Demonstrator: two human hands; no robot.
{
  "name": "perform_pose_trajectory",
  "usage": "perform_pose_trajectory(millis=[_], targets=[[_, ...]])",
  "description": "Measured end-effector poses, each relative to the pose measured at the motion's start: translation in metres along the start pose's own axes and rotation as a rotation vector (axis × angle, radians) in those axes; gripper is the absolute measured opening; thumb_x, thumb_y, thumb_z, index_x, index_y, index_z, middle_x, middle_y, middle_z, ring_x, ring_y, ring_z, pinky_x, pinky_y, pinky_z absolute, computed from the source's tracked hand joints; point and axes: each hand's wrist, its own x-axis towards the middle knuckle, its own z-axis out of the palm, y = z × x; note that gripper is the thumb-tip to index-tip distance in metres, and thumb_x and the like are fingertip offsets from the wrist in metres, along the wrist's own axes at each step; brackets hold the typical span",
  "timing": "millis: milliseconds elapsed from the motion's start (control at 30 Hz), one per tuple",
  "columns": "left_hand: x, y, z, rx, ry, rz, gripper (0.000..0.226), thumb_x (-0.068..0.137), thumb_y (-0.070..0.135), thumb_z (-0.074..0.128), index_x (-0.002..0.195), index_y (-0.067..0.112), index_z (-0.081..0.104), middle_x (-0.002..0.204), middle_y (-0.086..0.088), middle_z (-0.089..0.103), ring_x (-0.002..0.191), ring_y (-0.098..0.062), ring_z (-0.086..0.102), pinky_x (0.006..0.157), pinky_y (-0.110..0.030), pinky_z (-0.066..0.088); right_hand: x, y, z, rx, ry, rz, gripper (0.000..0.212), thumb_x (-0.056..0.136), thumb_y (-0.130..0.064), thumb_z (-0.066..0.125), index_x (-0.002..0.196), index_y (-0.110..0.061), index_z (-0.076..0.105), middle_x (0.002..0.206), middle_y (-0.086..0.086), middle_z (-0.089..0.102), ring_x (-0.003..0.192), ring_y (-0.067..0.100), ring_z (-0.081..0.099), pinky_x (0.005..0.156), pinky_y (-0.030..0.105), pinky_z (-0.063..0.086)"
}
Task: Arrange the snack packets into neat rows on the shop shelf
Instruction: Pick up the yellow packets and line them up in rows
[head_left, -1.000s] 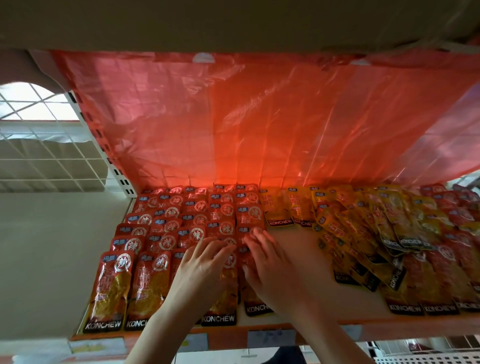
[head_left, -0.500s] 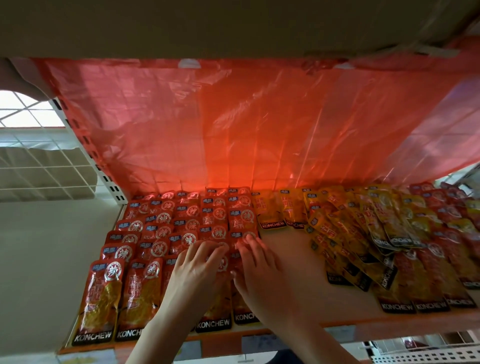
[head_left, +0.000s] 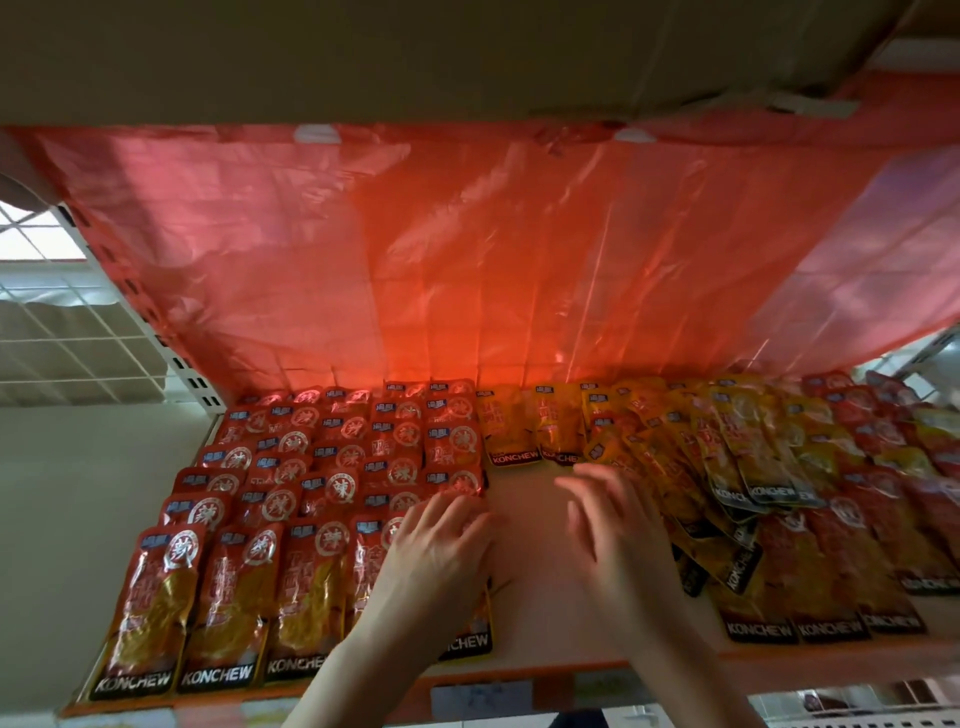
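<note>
Red snack packets (head_left: 322, 483) lie in overlapping rows on the left half of the shop shelf (head_left: 540, 613). My left hand (head_left: 436, 561) rests flat on the rightmost red column, fingers straight. My right hand (head_left: 618, 540) hovers blurred over the bare middle strip, fingers spread, holding nothing. A loose heap of yellow packets (head_left: 717, 457) lies just right of it, and two yellow packets (head_left: 524, 431) sit at the back. More red packets (head_left: 852, 566) lie at the front right.
A red plastic sheet (head_left: 467, 260) hangs behind the shelf. The underside of the shelf above (head_left: 415, 52) is close overhead. A white wire grid (head_left: 67, 332) stands at the left. Price labels (head_left: 483, 699) line the front edge.
My right hand left the red column and moved right over the bare shelf toward the yellow heap. My left hand stays on the red packets. The view shifted right.
</note>
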Motion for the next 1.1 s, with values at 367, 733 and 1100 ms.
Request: perform_pose_trajectory(millis=[367, 733, 1100], targets=[[0.023, 0.072, 0.044, -0.154, -0.175, -0.125, 0.024, 0.082, 0.026, 0.051, 0.103, 0.025, 0.061, 0.098, 0.009, 0.062, 0.087, -0.012, 0.062, 0.066, -0.026, 0.053, -0.02, 0.066, -0.014, -0.294, -0.17, 0.024, 0.057, 0.082, -0.049, 0.045, 0.125, -0.014, 0.055, 0.133, 0.007, 0.05, 0.125, 0.026, 0.045, 0.093, 0.045, 0.047], [0.052, 0.103, 0.071, -0.257, -0.174, -0.382, 0.025, 0.096, 0.024, 0.042, 0.113, 0.015, 0.057, 0.112, -0.002, 0.055, 0.106, -0.02, 0.048, 0.078, -0.034, 0.048, -0.019, 0.086, -0.024, -0.069, 0.08, 0.021, 0.031, 0.091, -0.028, 0.046, 0.109, -0.011, 0.065, 0.115, 0.004, 0.061, 0.108, 0.023, 0.055, 0.086, 0.038, 0.049], [0.096, 0.111, 0.092, -0.441, -0.108, -0.652, 0.028, 0.093, 0.031, 0.052, 0.114, 0.013, 0.057, 0.108, -0.003, 0.059, 0.098, -0.021, 0.056, 0.082, -0.033, 0.048, -0.01, 0.094, -0.034, -0.012, 0.157, 0.073, 0.02, 0.087, -0.017, 0.054, 0.1, -0.006, 0.065, 0.106, 0.007, 0.062, 0.1, 0.025, 0.059, 0.084, 0.033, 0.049]])
